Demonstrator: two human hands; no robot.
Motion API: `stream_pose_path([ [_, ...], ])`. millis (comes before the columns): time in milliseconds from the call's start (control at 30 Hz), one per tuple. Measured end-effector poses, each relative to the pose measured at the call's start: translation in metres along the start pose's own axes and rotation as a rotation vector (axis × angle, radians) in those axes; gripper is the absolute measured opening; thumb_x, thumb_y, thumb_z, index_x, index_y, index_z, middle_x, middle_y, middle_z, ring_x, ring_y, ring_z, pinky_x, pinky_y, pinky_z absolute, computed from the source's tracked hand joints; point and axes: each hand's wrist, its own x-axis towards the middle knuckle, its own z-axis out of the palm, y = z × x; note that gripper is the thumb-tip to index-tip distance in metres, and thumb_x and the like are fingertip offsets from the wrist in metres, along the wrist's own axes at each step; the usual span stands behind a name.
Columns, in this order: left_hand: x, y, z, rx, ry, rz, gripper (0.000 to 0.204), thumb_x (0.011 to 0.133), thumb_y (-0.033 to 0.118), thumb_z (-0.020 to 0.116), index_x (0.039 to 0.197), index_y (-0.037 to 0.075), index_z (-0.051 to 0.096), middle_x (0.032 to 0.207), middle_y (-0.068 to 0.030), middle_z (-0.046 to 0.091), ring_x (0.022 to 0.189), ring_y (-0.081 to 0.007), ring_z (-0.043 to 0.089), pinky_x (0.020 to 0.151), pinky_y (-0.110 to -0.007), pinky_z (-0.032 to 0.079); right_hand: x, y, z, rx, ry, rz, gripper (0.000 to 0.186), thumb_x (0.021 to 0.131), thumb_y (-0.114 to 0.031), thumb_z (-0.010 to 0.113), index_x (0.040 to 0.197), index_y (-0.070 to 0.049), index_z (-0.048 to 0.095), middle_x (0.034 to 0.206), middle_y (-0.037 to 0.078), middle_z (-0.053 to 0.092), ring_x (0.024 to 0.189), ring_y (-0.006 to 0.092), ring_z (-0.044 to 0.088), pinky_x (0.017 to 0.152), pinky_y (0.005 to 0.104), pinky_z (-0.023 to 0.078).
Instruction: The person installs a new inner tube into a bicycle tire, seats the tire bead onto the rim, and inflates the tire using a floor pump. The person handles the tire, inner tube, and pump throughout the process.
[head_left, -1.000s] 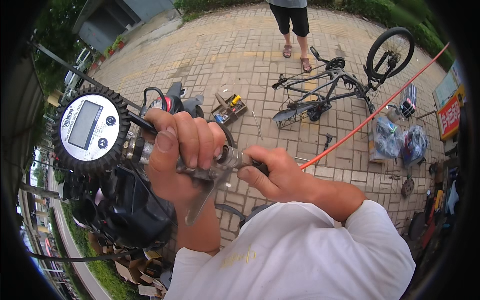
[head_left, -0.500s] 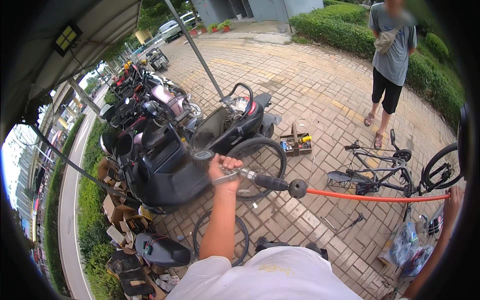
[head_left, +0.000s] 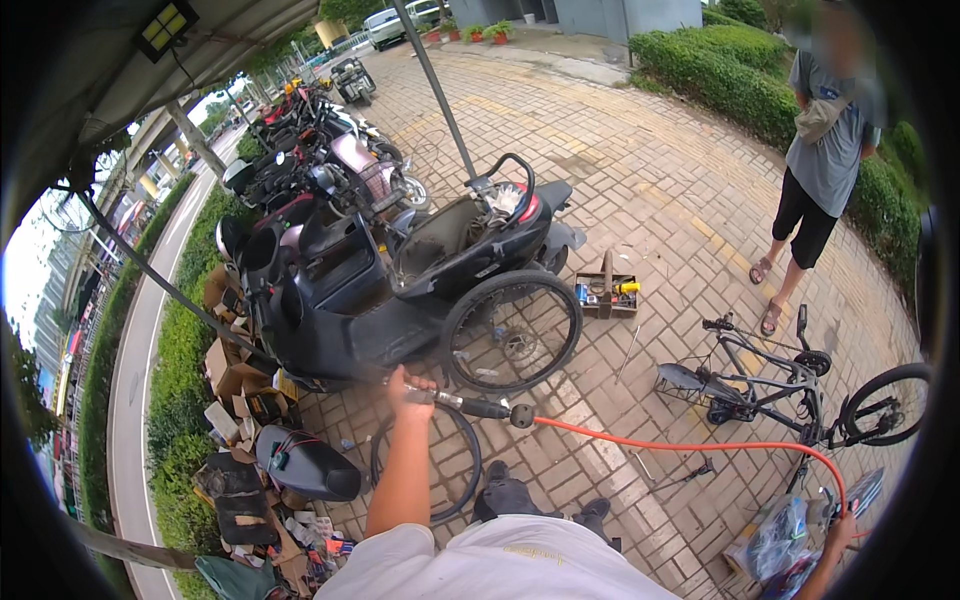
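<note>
My left hand [head_left: 408,392] is wrapped around the metal handle of an air inflator gun [head_left: 480,407], held out in front of my shirt. A ball-shaped black fitting joins it to an orange air hose [head_left: 650,441]. The hose arcs across to the far right, where my right hand [head_left: 842,533] is closed around it. Beyond the gun, a bicycle wheel [head_left: 517,344] leans against a black scooter [head_left: 390,335]. Below the left hand, a thin black tyre or tube [head_left: 476,470] lies on the paving; I cannot tell which.
A disassembled bicycle [head_left: 755,380] lies on the bricks at right, near a standing person [head_left: 825,165]. A wooden toolbox [head_left: 606,308] sits beside the scooter. Cardboard boxes [head_left: 228,365] and a scooter seat [head_left: 305,470] are at left. Plastic bags [head_left: 778,530] lie by my right hand.
Both hands have come lower and closer to my body. The hose, nearly straight before, now sags and bends down to the right hand. The view has shifted, too.
</note>
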Motion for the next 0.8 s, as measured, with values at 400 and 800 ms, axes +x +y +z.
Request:
stream_pose_path([
  [400, 0.12, 0.073, -0.205, -0.098, 0.488, 0.085, 0.018, 0.094, 0.029, 0.056, 0.091, 0.012, 0.052, 0.085, -0.0016, 0.057, 0.069, -0.0204, 0.057, 0.058, -0.04, 0.049, -0.208, -0.552, -0.069, 0.403, -0.392, -0.496, 0.039, 0.087, -0.035, 0.063, 0.067, -0.001, 0.068, 0.065, 0.024, 0.061, 0.067, 0.0438, 0.061, 0.064, 0.0513, 0.047],
  [800, 0.187, 0.146, -0.349, -0.147, 0.762, 0.028, 0.039, 0.096, 0.041, 0.038, 0.122, 0.017, 0.053, 0.124, -0.0025, 0.053, 0.111, -0.0241, 0.053, 0.106, -0.05, 0.038, -0.39, -0.991, -0.186, 1.041, -0.811, -0.703, 0.055, 0.094, -0.04, 0.057, 0.063, 0.004, 0.058, 0.05, 0.019, 0.049, 0.045, 0.0284, 0.05, 0.052, 0.0438, 0.04],
])
